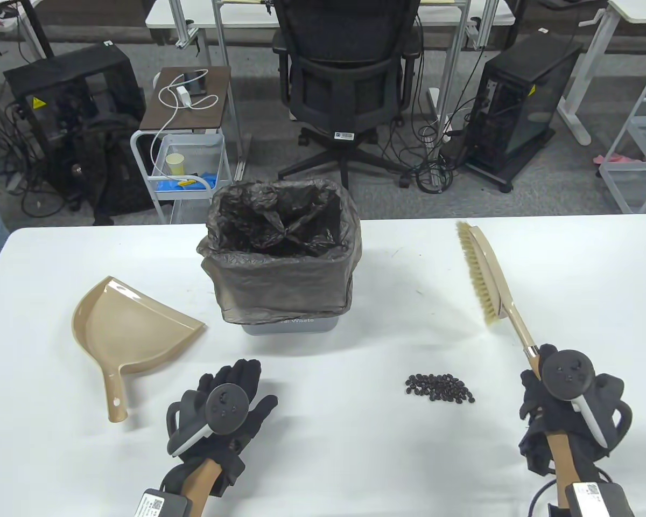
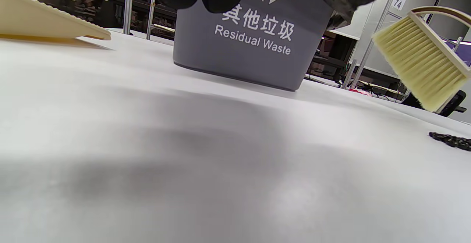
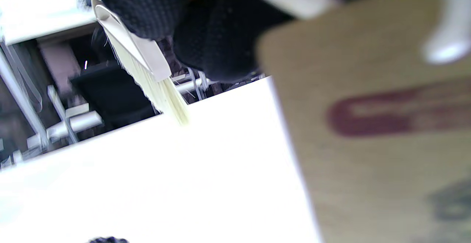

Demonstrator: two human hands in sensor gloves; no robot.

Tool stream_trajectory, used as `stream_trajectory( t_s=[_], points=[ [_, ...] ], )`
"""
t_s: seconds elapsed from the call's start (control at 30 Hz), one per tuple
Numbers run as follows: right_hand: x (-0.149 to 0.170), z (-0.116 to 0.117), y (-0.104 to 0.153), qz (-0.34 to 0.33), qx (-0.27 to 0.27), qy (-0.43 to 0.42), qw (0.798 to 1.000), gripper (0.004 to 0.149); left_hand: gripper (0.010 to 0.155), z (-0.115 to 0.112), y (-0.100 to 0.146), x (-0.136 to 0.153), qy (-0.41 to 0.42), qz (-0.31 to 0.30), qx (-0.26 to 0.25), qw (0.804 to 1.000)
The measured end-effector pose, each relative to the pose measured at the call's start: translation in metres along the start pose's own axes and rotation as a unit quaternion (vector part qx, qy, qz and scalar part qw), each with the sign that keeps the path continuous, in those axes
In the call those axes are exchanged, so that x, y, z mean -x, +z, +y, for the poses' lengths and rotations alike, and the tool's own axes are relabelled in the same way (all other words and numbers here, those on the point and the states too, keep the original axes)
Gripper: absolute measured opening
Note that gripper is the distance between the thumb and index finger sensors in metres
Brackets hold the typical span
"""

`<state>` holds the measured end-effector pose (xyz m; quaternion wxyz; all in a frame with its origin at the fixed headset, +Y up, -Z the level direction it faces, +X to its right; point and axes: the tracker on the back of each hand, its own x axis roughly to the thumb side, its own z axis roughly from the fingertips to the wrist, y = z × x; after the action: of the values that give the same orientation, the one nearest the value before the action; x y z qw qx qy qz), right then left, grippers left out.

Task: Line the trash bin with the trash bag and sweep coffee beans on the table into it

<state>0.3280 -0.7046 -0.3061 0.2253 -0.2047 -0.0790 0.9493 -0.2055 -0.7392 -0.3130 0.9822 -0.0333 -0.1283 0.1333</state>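
Observation:
A grey trash bin (image 1: 285, 326) (image 2: 239, 44) stands mid-table, lined with a dark trash bag (image 1: 280, 253) folded over its rim. A small pile of coffee beans (image 1: 440, 388) (image 2: 450, 141) lies on the white table, right of centre. My right hand (image 1: 543, 401) grips the handle of a beige brush (image 1: 490, 277) (image 3: 140, 70), its bristles raised above the table behind the beans. A beige dustpan (image 1: 126, 328) (image 2: 44, 22) lies left of the bin. My left hand (image 1: 237, 396) rests flat and open on the table, right of the dustpan's handle.
Beyond the far table edge stand an office chair (image 1: 344, 70), a white cart (image 1: 185, 161) with a paper cup, and computer cases (image 1: 522, 102). Bare white tabletop (image 1: 323, 463) stretches between my hands.

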Motion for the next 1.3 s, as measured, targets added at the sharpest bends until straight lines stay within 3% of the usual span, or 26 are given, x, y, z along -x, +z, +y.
stream_trajectory(
  t_s=[0.07, 0.17, 0.4, 0.57, 0.7, 0.77, 0.83, 1.03, 1.3],
  points=[
    [0.014, 0.019, 0.003, 0.006, 0.016, -0.071, 0.997, 0.066, 0.075, 0.000, -0.001, 0.001, 0.002, 0.002, -0.001, 1.000],
    [0.030, 0.034, 0.009, 0.006, 0.043, -0.069, 0.997, 0.066, 0.075, 0.001, -0.003, 0.007, 0.010, 0.015, -0.003, 1.000],
    [0.038, 0.020, 0.015, 0.001, 0.042, -0.078, 0.996, 0.066, 0.075, 0.020, -0.002, 0.043, 0.062, 0.093, -0.043, 0.993],
    [0.036, 0.016, 0.018, -0.008, 0.060, -0.085, 0.995, 0.066, 0.078, 0.050, 0.018, 0.086, 0.104, 0.178, -0.123, 0.971],
    [0.038, 0.018, 0.018, 0.000, 0.052, -0.089, 0.995, 0.066, 0.092, 0.057, 0.033, 0.124, 0.049, 0.309, -0.081, 0.946],
    [0.039, 0.020, 0.018, 0.011, 0.048, -0.078, 0.996, 0.066, 0.097, 0.055, 0.035, 0.141, 0.077, 0.348, -0.040, 0.933],
    [0.041, 0.021, 0.017, 0.018, 0.045, -0.074, 0.996, 0.066, 0.099, 0.052, 0.035, 0.156, 0.103, 0.374, -0.038, 0.921],
    [0.043, 0.021, 0.018, 0.022, 0.045, -0.078, 0.996, 0.066, 0.098, 0.035, 0.029, 0.182, 0.149, 0.412, 0.004, 0.899],
    [0.044, 0.022, 0.017, 0.021, 0.046, -0.078, 0.996, 0.066, 0.076, 0.037, 0.036, 0.189, 0.201, 0.414, -0.097, 0.882]
  ],
)
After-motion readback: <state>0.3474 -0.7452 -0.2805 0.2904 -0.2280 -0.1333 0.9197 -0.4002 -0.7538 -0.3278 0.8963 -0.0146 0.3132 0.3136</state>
